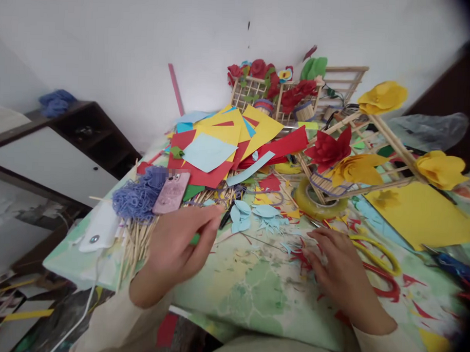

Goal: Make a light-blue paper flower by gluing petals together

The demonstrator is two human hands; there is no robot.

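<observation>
My left hand (181,241) is closed, thumb pressed against the fingers, above the near left of the table. A scrap of bright green (195,239) shows at its palm; what the fingertips hold is hidden. A thin dark wire-like line (258,241) runs across the cloth between the hands; I cannot tell if either touches it. On the right, my right hand (338,259) hovers low over paper scraps, thumb and forefinger apart. Light blue paper petals (240,215) lie between and beyond the hands. Yellow-handled scissors (379,253) and a red handle (385,284) lie beside the right hand.
Coloured paper sheets (210,152) pile up at the back. Purple yarn (136,195), a pink phone (171,193) and thin sticks (134,244) are left. A tape roll (319,202) and a stick frame with yellow paper flowers (383,98) stand right. Flowered racks (249,92) line the wall.
</observation>
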